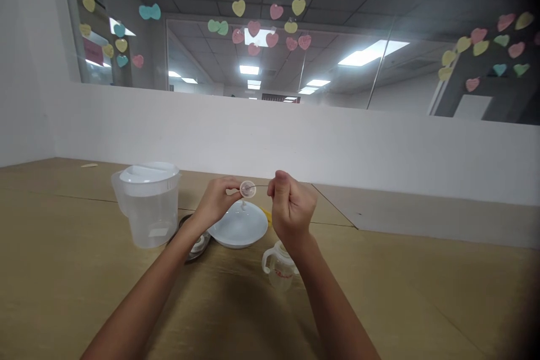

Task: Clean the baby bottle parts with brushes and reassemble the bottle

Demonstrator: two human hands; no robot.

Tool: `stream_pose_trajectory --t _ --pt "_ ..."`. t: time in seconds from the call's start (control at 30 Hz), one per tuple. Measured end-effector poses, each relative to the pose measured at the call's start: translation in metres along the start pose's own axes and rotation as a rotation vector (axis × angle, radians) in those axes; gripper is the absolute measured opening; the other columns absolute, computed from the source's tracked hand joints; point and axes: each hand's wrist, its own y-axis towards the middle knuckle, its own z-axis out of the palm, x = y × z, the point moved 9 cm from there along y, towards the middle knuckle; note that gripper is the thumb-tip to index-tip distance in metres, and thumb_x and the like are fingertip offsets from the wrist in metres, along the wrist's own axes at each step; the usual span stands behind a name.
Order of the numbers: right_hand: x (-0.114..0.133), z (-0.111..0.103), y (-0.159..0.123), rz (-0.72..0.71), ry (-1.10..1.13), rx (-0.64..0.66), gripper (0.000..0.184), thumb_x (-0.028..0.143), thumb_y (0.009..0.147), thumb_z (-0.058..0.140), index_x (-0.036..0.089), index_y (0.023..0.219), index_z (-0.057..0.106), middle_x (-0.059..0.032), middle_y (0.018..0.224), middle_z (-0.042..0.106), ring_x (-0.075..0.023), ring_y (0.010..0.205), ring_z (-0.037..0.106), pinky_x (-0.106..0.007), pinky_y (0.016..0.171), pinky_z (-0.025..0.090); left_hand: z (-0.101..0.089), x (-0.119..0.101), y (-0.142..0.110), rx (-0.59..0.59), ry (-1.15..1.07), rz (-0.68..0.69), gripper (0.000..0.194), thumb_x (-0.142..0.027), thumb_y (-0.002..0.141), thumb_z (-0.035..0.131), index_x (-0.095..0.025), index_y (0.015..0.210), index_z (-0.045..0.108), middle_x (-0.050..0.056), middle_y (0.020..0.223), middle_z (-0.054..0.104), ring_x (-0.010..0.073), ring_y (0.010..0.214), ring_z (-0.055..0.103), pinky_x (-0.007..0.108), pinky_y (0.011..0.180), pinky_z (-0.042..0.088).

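Note:
My left hand (219, 199) pinches a clear bottle nipple (248, 189) by its edge, with its round open side facing me. My right hand (292, 202) is closed in a fist around a thin wire-like tool (262, 185), whose far end reaches into the nipple; what that end looks like is too small to tell. Both hands are raised over a white bowl (238, 230). Below my right hand a clear baby bottle (280, 270) with two side handles and red print stands open on the table, partly hidden by my wrist.
A lidded translucent pitcher (154, 208) stands at the left. Partly behind my left forearm is a dark metal tray (194, 257) with a white ring-shaped part (198, 244). Something yellow (267, 215) shows behind the bowl. A white wall with a window closes off the wooden table's back.

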Motion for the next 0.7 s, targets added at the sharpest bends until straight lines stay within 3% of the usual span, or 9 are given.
stream_pose_trajectory --t 0.23,0.43,0.7 --pt "-0.001 0.007 -0.001 -0.05 -0.038 0.041 0.044 0.031 0.095 0.032 0.019 0.054 0.041 0.0042 0.047 0.035 -0.007 0.04 0.03 -0.023 0.044 0.026 -0.003 -0.019 -0.002 0.016 -0.014 0.016 0.019 -0.032 0.082 0.056 -0.022 0.081 0.072 0.004 0.085 0.069 0.0164 0.078 0.061 0.026 0.072 0.044" --pt "-0.009 0.027 -0.007 -0.059 -0.07 0.129 0.044 0.031 0.095 0.031 0.019 0.055 0.042 0.0032 0.046 0.041 -0.0081 0.041 0.034 -0.024 0.045 0.027 -0.002 -0.03 -0.003 0.038 -0.042 0.018 0.02 -0.032 0.082 0.055 -0.022 0.077 0.072 0.003 0.083 0.068 0.016 0.077 0.06 0.026 0.072 0.045" --pt "-0.048 0.056 -0.018 0.154 0.005 0.318 0.048 0.038 0.095 0.028 0.018 0.056 0.046 0.0014 0.052 0.051 -0.0093 0.049 0.048 -0.022 0.055 0.035 -0.005 -0.03 -0.003 0.008 0.106 0.095 0.015 -0.025 0.082 0.057 -0.024 0.079 0.071 0.0 0.081 0.068 0.0151 0.078 0.06 0.025 0.073 0.043"
